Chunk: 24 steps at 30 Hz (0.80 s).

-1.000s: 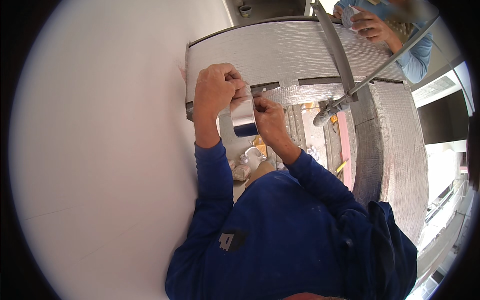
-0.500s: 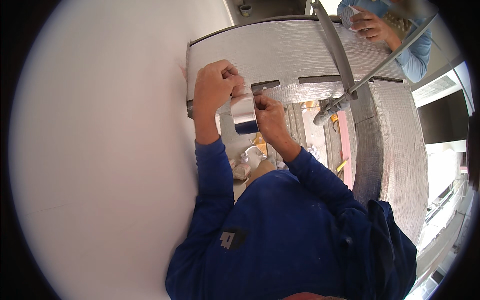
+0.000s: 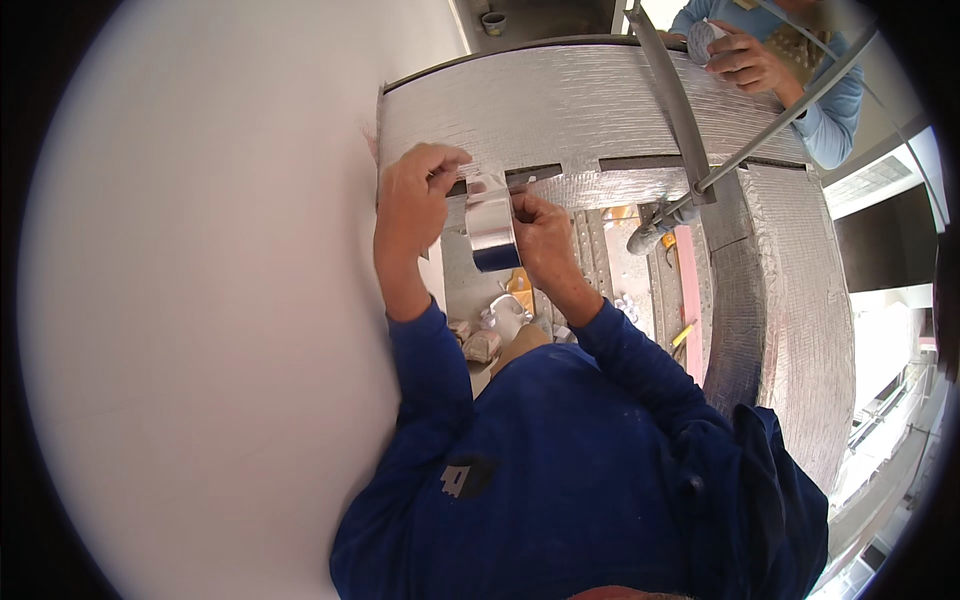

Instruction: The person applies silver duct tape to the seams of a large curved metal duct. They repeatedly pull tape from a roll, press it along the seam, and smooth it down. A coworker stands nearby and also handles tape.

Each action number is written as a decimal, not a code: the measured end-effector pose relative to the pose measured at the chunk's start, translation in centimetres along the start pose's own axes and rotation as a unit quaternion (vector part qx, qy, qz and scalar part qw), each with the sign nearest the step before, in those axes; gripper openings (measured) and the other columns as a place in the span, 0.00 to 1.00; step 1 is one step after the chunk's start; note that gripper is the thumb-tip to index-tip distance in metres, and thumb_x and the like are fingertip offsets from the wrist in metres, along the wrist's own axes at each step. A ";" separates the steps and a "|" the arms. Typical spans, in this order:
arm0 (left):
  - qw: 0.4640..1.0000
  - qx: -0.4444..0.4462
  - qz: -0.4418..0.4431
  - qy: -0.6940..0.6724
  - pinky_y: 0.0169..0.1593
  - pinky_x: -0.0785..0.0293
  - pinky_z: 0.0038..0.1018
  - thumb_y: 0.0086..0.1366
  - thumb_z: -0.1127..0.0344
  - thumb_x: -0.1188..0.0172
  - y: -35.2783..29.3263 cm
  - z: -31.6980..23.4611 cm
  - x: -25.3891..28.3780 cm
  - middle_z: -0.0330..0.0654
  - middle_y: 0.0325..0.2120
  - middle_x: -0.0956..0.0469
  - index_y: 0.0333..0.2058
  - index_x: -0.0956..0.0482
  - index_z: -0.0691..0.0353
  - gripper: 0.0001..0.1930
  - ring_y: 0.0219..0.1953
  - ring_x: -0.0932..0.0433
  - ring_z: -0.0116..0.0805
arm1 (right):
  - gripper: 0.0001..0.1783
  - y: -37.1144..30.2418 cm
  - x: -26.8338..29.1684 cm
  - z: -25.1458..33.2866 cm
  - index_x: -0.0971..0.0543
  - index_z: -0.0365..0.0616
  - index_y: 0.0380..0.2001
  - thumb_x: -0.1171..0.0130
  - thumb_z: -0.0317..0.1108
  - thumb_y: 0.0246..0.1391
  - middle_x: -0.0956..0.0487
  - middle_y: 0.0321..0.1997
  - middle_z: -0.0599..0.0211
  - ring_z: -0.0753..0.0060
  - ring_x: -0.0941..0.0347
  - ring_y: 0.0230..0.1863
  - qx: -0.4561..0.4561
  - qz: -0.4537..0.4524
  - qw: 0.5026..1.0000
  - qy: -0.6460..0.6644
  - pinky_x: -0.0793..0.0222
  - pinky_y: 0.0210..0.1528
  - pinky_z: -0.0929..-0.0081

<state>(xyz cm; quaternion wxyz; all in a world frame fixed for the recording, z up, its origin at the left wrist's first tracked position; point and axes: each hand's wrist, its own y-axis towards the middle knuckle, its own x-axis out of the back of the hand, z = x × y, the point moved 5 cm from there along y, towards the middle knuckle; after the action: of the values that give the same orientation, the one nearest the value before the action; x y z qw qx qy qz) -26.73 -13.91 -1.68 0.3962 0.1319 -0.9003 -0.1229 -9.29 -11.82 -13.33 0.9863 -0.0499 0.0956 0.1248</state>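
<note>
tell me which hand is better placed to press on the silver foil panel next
Left, most likely: the left hand looks empty, its fingers right by the silver foil panel, though whether they touch it is unclear. The right hand is busy holding the silver tape roll.

Silver tape [image 3: 491, 222] in right hand [image 3: 545, 243]

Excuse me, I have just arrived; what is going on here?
A person in a dark blue long-sleeved top holds a wide, shiny silver tape roll in the right hand. A strip from it appears to meet the silver foil-covered, box-shaped duct. The left hand, seemingly empty, is beside the strip. Across the duct, a co-worker in light blue sleeves holds a round, whitish object.
</note>
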 end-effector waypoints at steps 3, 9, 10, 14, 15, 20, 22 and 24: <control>0.998 -0.054 -0.027 0.027 0.56 0.18 0.38 0.57 0.85 0.33 -2.4 -1.3 0.0 0.46 0.50 0.12 0.50 0.09 0.59 0.23 0.51 0.16 0.46 | 0.09 0.0 -0.1 0.0 0.11 0.32 0.40 0.31 0.29 0.63 0.12 0.30 0.67 0.83 0.22 0.28 0.003 0.007 1.000 0.012 0.28 0.30 0.76; 0.992 -0.093 -0.063 0.062 0.59 0.19 0.41 0.53 0.85 0.30 -1.9 -0.8 -0.8 0.41 0.52 0.11 0.51 0.08 0.55 0.27 0.56 0.19 0.48 | 0.10 0.4 0.2 -0.6 0.11 0.32 0.41 0.31 0.30 0.64 0.11 0.31 0.65 0.82 0.21 0.30 -0.015 0.028 0.999 -0.002 0.26 0.33 0.75; 0.992 -0.090 -0.060 0.065 0.59 0.19 0.41 0.53 0.85 0.30 -1.9 -0.5 -0.9 0.41 0.51 0.11 0.51 0.08 0.54 0.26 0.55 0.18 0.47 | 0.10 0.4 0.2 -0.8 0.11 0.32 0.41 0.31 0.30 0.64 0.11 0.31 0.65 0.82 0.21 0.30 -0.018 0.032 0.999 0.004 0.26 0.33 0.75; 0.989 -0.121 -0.065 0.045 0.57 0.19 0.39 0.54 0.83 0.29 -1.8 -0.1 -1.2 0.40 0.49 0.11 0.50 0.07 0.54 0.24 0.54 0.18 0.46 | 0.10 0.5 0.0 -0.9 0.11 0.32 0.42 0.32 0.29 0.63 0.13 0.29 0.65 0.80 0.23 0.28 0.015 0.032 0.999 0.009 0.27 0.32 0.73; 0.989 -0.124 -0.066 0.044 0.57 0.18 0.39 0.55 0.82 0.29 -1.7 0.0 -1.3 0.40 0.49 0.10 0.49 0.07 0.54 0.23 0.54 0.18 0.45 | 0.10 0.5 0.1 -1.0 0.11 0.32 0.42 0.32 0.29 0.63 0.13 0.29 0.65 0.80 0.23 0.28 0.017 0.030 0.999 -0.004 0.27 0.32 0.73; 0.989 -0.129 -0.064 0.029 0.54 0.19 0.37 0.59 0.78 0.29 -1.5 0.2 -1.5 0.38 0.46 0.10 0.47 0.05 0.54 0.18 0.51 0.18 0.43 | 0.10 0.6 0.4 -1.1 0.12 0.32 0.41 0.34 0.27 0.61 0.14 0.28 0.65 0.80 0.24 0.28 0.026 0.025 0.998 -0.043 0.28 0.33 0.73; 0.987 -0.140 -0.069 0.031 0.53 0.19 0.37 0.60 0.77 0.29 -1.5 0.2 -1.6 0.37 0.45 0.10 0.47 0.05 0.53 0.17 0.50 0.19 0.43 | 0.09 0.5 0.4 -1.2 0.12 0.32 0.40 0.35 0.27 0.61 0.15 0.27 0.65 0.80 0.25 0.28 0.028 0.024 0.999 -0.020 0.29 0.32 0.72; 0.988 -0.131 -0.076 0.031 0.54 0.21 0.37 0.62 0.76 0.29 -1.5 0.2 -1.7 0.35 0.44 0.11 0.45 0.05 0.51 0.15 0.49 0.19 0.42 | 0.08 0.5 0.5 -1.1 0.12 0.32 0.39 0.35 0.27 0.61 0.15 0.26 0.65 0.81 0.25 0.28 0.031 0.016 0.998 -0.053 0.29 0.32 0.72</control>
<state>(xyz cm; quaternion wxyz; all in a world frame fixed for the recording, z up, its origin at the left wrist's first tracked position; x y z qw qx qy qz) -25.56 -14.74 -3.50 0.4271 0.1505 -0.8512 -0.2655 -9.11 -11.39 -14.53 0.9889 -0.0109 0.0479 0.1401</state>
